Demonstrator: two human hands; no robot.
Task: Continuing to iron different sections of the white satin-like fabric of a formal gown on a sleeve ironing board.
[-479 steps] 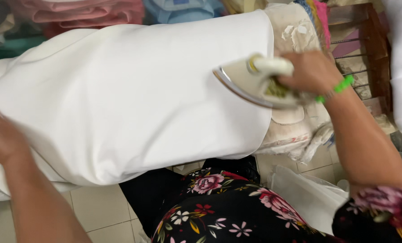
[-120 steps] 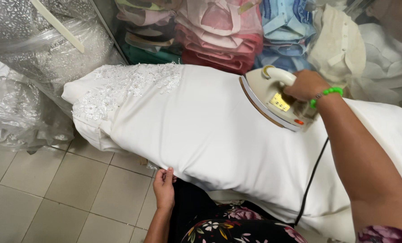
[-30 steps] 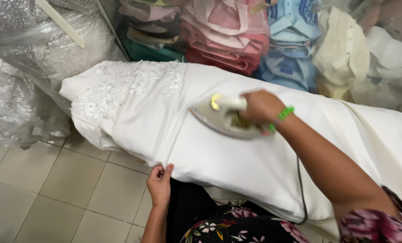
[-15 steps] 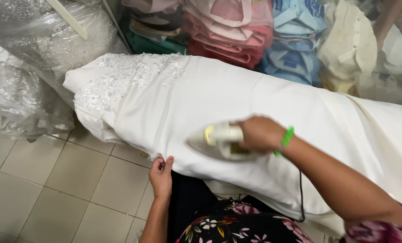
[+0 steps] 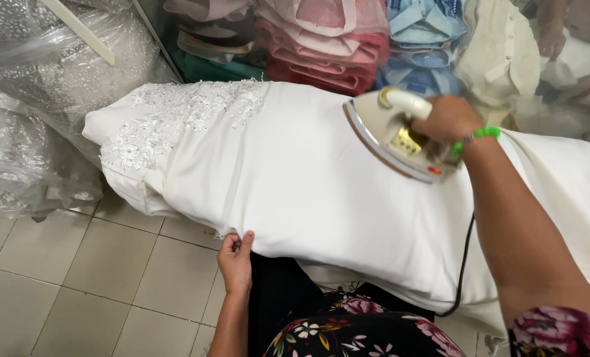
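A white dress (image 5: 295, 172) lies spread over a board, its lace-beaded top (image 5: 176, 116) toward the left. My right hand (image 5: 448, 119), with a green bead bracelet on the wrist, grips the handle of a cream electric iron (image 5: 394, 135) tilted up off the cloth at the far side. The iron's black cord (image 5: 465, 264) hangs down beside my forearm. At the near hem, my left hand (image 5: 235, 258) pinches the lower edge of the dress.
Folded pink, red and blue garments (image 5: 348, 39) are stacked behind the board. Plastic-wrapped lace gowns (image 5: 31, 99) pile up at the left. Beige floor tiles (image 5: 90, 284) lie below. My flowered clothing (image 5: 354, 330) is at the bottom.
The iron has gone from the near hem of the dress up and to the right, lifting and tilting off the cloth. My left hand has stayed at the hem.
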